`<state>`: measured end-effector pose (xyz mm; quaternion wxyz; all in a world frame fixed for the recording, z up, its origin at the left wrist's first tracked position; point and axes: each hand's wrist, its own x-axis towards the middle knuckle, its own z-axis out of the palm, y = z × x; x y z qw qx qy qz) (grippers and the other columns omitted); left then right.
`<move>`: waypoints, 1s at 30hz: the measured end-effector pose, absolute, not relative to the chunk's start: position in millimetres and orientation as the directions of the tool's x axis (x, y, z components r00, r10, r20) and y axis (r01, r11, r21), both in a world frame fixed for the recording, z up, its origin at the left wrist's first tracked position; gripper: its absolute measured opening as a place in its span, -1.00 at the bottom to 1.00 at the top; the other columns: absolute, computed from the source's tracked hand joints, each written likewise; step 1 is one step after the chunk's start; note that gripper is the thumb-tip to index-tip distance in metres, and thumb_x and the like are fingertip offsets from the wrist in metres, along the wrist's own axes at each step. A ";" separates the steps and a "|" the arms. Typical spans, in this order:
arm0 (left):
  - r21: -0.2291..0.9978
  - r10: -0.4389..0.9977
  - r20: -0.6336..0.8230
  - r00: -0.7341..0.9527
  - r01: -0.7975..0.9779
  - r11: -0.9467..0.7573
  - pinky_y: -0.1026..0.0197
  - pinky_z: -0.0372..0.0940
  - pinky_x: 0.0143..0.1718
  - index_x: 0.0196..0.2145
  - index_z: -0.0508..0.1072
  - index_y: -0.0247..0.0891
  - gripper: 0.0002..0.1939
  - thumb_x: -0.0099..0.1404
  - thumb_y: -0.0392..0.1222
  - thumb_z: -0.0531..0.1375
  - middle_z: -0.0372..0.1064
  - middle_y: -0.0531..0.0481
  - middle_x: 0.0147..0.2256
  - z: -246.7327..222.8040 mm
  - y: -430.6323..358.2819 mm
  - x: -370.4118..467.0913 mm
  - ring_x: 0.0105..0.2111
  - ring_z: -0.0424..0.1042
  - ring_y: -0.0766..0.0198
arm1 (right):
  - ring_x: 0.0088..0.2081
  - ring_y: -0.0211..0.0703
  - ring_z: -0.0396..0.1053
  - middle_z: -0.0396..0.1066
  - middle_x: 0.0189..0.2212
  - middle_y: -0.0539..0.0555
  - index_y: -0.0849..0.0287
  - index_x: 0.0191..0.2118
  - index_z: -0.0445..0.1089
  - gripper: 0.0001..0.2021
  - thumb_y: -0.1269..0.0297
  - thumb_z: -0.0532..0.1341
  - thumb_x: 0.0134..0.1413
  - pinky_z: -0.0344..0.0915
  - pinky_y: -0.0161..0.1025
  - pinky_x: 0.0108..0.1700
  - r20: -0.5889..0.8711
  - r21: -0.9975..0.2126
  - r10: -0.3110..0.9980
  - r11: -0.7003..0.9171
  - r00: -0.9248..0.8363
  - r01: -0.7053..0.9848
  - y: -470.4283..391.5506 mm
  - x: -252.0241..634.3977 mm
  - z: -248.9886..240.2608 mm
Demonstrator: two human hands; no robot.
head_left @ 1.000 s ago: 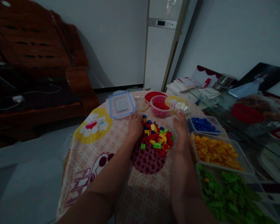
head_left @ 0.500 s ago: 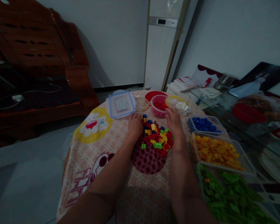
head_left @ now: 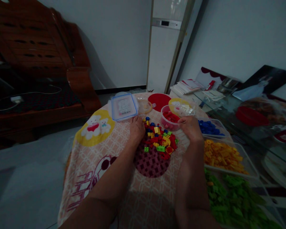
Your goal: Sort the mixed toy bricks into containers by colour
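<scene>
A heap of mixed red, yellow, green and blue toy building bricks (head_left: 162, 140) lies on the patterned tablecloth (head_left: 154, 197). My left hand (head_left: 137, 127) rests at the heap's left edge, fingers stretched forward and lying low on the cloth; nothing shows in it. To the heap's far right stands a round pinkish clear tub (head_left: 169, 125) holding red bricks (head_left: 171, 117). My right hand (head_left: 190, 125) pinches the tub's right rim, its thumb side toward the red bricks.
Clear boxes hold blue bricks (head_left: 208, 128), yellow bricks (head_left: 225, 157) and green bricks (head_left: 233, 197) along the right. A blue-edged clear lid (head_left: 124, 107), a red round lid (head_left: 159, 101) and pale bricks (head_left: 187, 109) lie at the back. A glass-topped table (head_left: 231, 111) adjoins on the right.
My right hand has moved right and slightly nearer, bringing the tub of red bricks with it. More of the red lid behind now shows. My left hand has barely shifted.
</scene>
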<state>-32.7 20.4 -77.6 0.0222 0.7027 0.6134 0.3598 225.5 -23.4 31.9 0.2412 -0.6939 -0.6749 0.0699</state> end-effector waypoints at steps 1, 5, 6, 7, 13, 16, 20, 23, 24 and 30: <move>0.485 0.879 0.477 -0.025 0.841 -0.240 -0.21 0.21 0.31 -0.09 0.52 -0.29 -0.72 0.34 -0.35 0.06 0.52 -0.29 -0.01 -79.1 21.2 -33.7 0.14 0.42 -0.07 | -0.27 -0.05 0.53 0.64 -0.35 0.14 0.16 -0.36 0.67 -0.71 0.49 0.17 -0.10 0.36 -0.22 -0.10 0.249 -0.452 0.964 0.025 0.099 0.891 -24.1 226.8 33.4; 0.530 0.879 0.477 -0.028 0.807 -0.261 -0.17 0.26 0.30 0.02 0.52 -0.27 -0.66 0.33 -0.30 0.13 0.46 -0.28 0.15 -81.4 24.3 -34.1 0.19 0.40 -0.05 | -0.29 0.01 0.53 0.63 -0.35 0.18 0.21 -0.22 0.67 -0.66 0.42 0.14 0.00 0.38 -0.15 -0.11 0.394 -0.538 0.877 -0.023 0.276 0.843 -24.4 233.0 34.2; 0.538 0.882 0.471 -0.008 0.795 -0.281 -0.15 0.27 0.31 0.05 0.52 -0.27 -0.65 0.34 -0.29 0.14 0.44 -0.27 0.18 -80.4 25.3 -33.0 0.21 0.39 -0.04 | -0.29 0.03 0.53 0.62 -0.37 0.19 0.22 -0.22 0.67 -0.66 0.42 0.14 0.03 0.38 -0.13 -0.11 0.410 -0.545 0.856 -0.048 0.316 0.837 -25.0 234.6 33.2; 0.542 0.887 0.461 0.022 0.785 -0.301 -0.12 0.26 0.31 0.06 0.52 -0.27 -0.65 0.35 -0.27 0.14 0.43 -0.26 0.19 -78.7 26.5 -31.5 0.22 0.39 -0.02 | -0.29 0.06 0.53 0.61 -0.39 0.21 0.22 -0.24 0.67 -0.68 0.41 0.13 0.05 0.37 -0.11 -0.10 0.411 -0.540 0.845 -0.077 0.342 0.838 -26.0 236.0 31.9; 0.509 0.900 0.401 0.174 0.774 -0.376 -0.12 0.24 0.32 0.05 0.56 -0.23 -0.68 0.41 -0.18 0.15 0.46 -0.22 0.18 -62.9 38.3 -24.1 0.21 0.40 0.00 | -0.29 0.14 0.52 0.57 -0.44 0.30 0.17 -0.46 0.62 -0.74 0.42 0.16 0.06 0.33 -0.07 -0.13 0.307 -0.358 0.897 -0.201 0.319 0.912 -33.8 236.6 14.6; 0.457 0.901 0.371 0.226 0.800 -0.389 -0.10 0.22 0.32 0.04 0.57 -0.23 -0.68 0.41 -0.17 0.15 0.47 -0.21 0.17 -59.0 43.3 -22.9 0.19 0.41 0.02 | -0.30 0.07 0.52 0.58 -0.44 0.27 0.15 -0.43 0.63 -0.76 0.40 0.18 0.07 0.34 -0.12 -0.16 0.290 -0.288 0.935 -0.117 0.203 0.950 -36.0 230.7 -2.6; 0.380 0.895 0.272 0.353 0.815 -0.437 -0.06 0.19 0.31 0.01 0.58 -0.18 -0.69 0.45 -0.14 0.09 0.51 -0.14 0.12 -55.6 45.4 -16.5 0.19 0.41 0.08 | -0.28 0.03 0.54 0.60 -0.35 0.29 0.19 -0.37 0.63 -0.72 0.40 0.14 0.17 0.34 -0.14 -0.16 0.125 -0.237 0.969 -0.177 0.211 0.955 -43.3 217.1 -24.1; 0.371 0.856 0.224 0.465 0.772 -0.516 0.02 0.22 0.27 0.02 0.58 -0.15 -0.66 0.48 -0.17 0.04 0.51 -0.08 0.14 -49.8 44.6 -7.5 0.20 0.41 0.16 | -0.25 -0.02 0.53 0.61 -0.28 0.26 0.18 -0.32 0.63 -0.66 0.26 0.10 0.31 0.29 -0.19 -0.17 0.115 -0.272 0.966 -0.195 0.233 0.942 -49.0 207.1 -30.7; 0.373 0.841 0.212 0.497 0.754 -0.540 0.05 0.24 0.25 0.01 0.58 -0.15 -0.65 0.48 -0.19 0.02 0.51 -0.08 0.14 -47.6 43.7 -4.4 0.18 0.44 0.17 | -0.26 -0.05 0.52 0.61 -0.28 0.24 0.17 -0.32 0.62 -0.64 0.22 0.09 0.34 0.27 -0.21 -0.19 0.129 -0.300 0.967 -0.173 0.220 0.938 -50.0 204.6 -31.3; 0.496 0.821 0.169 0.546 0.672 -0.549 0.19 0.36 0.11 -0.19 0.63 -0.16 -0.69 0.44 -0.16 0.07 0.62 -0.05 -0.06 -39.2 28.1 2.0 -0.02 0.57 0.20 | -0.44 -0.18 0.35 0.46 -0.57 0.03 0.14 -0.57 0.47 -0.65 0.20 0.16 0.20 0.14 -0.28 -0.34 0.175 -0.578 0.979 0.013 0.108 0.816 -45.7 197.6 -31.8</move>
